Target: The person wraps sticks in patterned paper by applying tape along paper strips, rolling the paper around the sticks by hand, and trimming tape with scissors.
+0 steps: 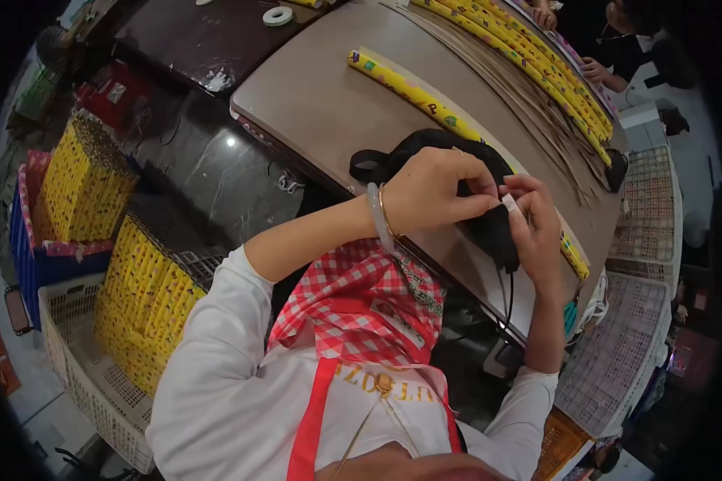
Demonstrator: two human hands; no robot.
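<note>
My left hand [437,191], with a pale bangle and a gold bracelet at its wrist, pinches thumb and forefinger together above a black bag [409,152]. Its fingertips meet those of my right hand [533,220]. A small white strip [510,204] shows at the right thumb and fingers; whether the left fingertips also grip it is hidden. The black bag lies at the table's near edge, with a thin black cord hanging from it. Behind my hands runs a yellow patterned roll [413,92], partly covered by the bag.
Several yellow rolls [529,60] and thin brown strips [489,64] lie across the table [313,88]. Another person's hand [594,70] is at the far side. Left stands a white crate [64,321] of yellow bundles; wire-mesh crates [618,345] stand right. A tape ring [277,16] sits far left.
</note>
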